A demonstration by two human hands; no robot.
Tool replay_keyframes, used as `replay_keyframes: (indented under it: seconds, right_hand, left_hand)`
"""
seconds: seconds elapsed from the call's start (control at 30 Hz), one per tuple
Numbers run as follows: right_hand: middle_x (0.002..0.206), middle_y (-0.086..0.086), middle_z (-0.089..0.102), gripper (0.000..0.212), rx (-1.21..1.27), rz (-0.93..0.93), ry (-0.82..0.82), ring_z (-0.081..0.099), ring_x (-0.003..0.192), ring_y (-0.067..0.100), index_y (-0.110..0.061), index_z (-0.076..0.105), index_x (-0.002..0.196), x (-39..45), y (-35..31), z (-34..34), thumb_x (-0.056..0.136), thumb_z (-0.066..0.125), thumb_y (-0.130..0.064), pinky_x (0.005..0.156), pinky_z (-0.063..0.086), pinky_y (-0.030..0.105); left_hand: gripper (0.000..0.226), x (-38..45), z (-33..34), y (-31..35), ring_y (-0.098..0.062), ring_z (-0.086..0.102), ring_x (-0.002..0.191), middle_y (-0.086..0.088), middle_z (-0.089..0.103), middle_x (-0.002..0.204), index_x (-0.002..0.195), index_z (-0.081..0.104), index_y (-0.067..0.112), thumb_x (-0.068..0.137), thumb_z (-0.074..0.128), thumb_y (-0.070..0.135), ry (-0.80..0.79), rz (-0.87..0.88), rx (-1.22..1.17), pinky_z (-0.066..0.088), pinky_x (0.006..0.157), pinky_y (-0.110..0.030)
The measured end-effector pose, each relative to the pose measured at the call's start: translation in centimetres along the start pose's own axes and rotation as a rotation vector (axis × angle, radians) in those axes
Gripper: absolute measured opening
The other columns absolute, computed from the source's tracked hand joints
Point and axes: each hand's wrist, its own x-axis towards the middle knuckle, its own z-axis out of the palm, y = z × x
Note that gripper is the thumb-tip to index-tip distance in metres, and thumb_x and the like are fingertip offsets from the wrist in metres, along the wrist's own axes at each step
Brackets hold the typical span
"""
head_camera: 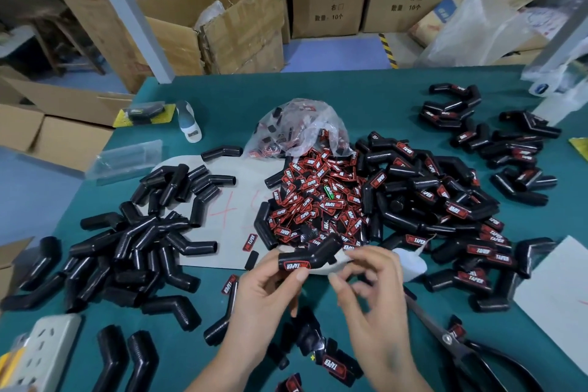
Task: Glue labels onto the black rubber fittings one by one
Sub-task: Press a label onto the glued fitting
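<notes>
My left hand (261, 296) grips a bent black rubber fitting (318, 251) above the table's near middle; a red-and-black label (294, 265) sits on its left arm. My right hand (375, 302) hovers just right of the fitting, blurred, fingers loosely curled with nothing visible in them. A heap of loose labels (321, 197) lies just beyond. Bare fittings (140, 242) are piled on the left, labelled fittings (445, 200) on the right. A white glue bottle (413, 264) lies behind my right hand.
The green table (350, 95) also carries scissors (451, 340) at the near right, a power strip (41, 350) at the near left, a plastic bag (299, 130) of labels behind the heap, and a white card (560, 296) at the right edge. Cardboard boxes stand beyond.
</notes>
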Motion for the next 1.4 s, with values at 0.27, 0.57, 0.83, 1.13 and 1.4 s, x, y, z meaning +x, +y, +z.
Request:
replay_keyframes:
  seconds: [0.27,0.57,0.83,1.13,1.4]
  right_hand:
    - [0.120,-0.002,0.068,0.066,0.315,0.304,-0.181,0.068,0.084,0.017,-0.044,0.054,0.136,1.1,0.5,-0.4,0.079,0.086,-0.055,0.068,0.056,0.028]
    - [0.107,0.003,0.069,0.047,0.380,0.332,-0.205,0.066,0.082,0.015,-0.033,0.062,0.129,1.0,0.0,-0.5,0.086,0.081,-0.028,0.072,0.056,0.024]
    - [0.104,0.001,0.070,0.045,0.400,0.345,-0.212,0.067,0.084,0.016,-0.033,0.063,0.127,1.1,-0.1,-0.6,0.086,0.081,-0.030,0.075,0.057,0.027]
    - [0.109,0.007,0.070,0.043,0.460,0.359,-0.221,0.068,0.088,0.018,-0.031,0.066,0.125,1.0,-0.2,-0.7,0.086,0.083,-0.029,0.078,0.058,0.029]
    - [0.108,0.000,0.071,0.037,0.463,0.365,-0.224,0.071,0.093,0.017,-0.031,0.070,0.122,0.9,-0.5,-0.4,0.088,0.079,-0.021,0.082,0.059,0.029]
  left_hand:
    - [0.020,-0.5,0.4,0.4,-0.017,0.056,0.065,-0.005,0.066,0.099,0.098,0.084,0.022,0.087,0.074,0.036,-0.043,0.063,0.133,0.048,0.048,-0.030]
    - [0.018,-0.9,0.9,0.9,-0.014,0.057,0.067,0.002,0.064,0.091,0.099,0.084,0.028,0.087,0.074,0.037,-0.055,0.068,0.165,0.048,0.048,-0.031]
    - [0.012,-0.9,1.0,0.9,-0.018,0.054,0.064,-0.002,0.062,0.088,0.094,0.084,0.024,0.088,0.074,0.018,-0.046,0.060,0.176,0.046,0.049,-0.034]
    - [0.017,-0.9,1.0,0.8,-0.012,0.058,0.066,0.000,0.062,0.090,0.098,0.084,0.023,0.087,0.074,0.033,-0.068,0.082,0.133,0.048,0.049,-0.029]
    - [0.023,-1.1,1.2,0.3,-0.014,0.058,0.067,-0.005,0.060,0.091,0.097,0.082,0.014,0.092,0.073,0.035,-0.027,0.092,0.087,0.047,0.050,-0.030]
